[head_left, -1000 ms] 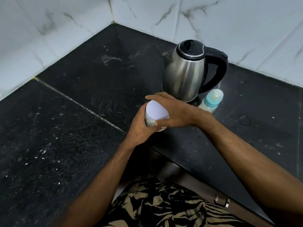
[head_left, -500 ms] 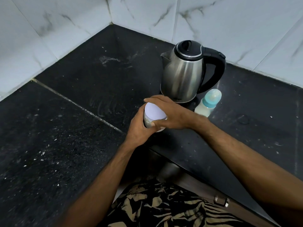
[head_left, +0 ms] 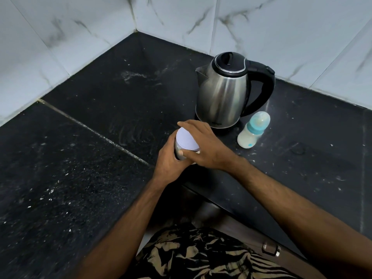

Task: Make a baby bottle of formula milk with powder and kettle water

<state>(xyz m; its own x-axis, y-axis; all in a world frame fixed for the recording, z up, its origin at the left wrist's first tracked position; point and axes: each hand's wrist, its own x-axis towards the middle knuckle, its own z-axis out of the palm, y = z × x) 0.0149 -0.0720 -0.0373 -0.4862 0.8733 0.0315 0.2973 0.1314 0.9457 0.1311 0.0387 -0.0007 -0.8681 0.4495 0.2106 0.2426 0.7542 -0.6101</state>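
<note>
A small formula tin with a white lid (head_left: 186, 140) stands on the black counter (head_left: 84, 178) near its inner corner edge. My left hand (head_left: 168, 161) wraps around the tin's body from the left. My right hand (head_left: 203, 147) grips the lid's rim from the right, thumb at the front. A steel kettle (head_left: 221, 95) with a black lid and handle stands just behind. To its right stands a baby bottle (head_left: 252, 132) holding milky liquid, with a teal collar and a clear cap on.
White marble-pattern wall tiles (head_left: 60, 37) close the counter on the left and at the back. White specks of powder lie scattered on the counter. Below the counter edge a drawer handle (head_left: 270, 249) shows beside my patterned clothing.
Both hands stay on the tin and its lid. My view has shifted slightly, so the kettle and bottle sit a little further right; the right hand's fingers have turned a bit on the lid.
</note>
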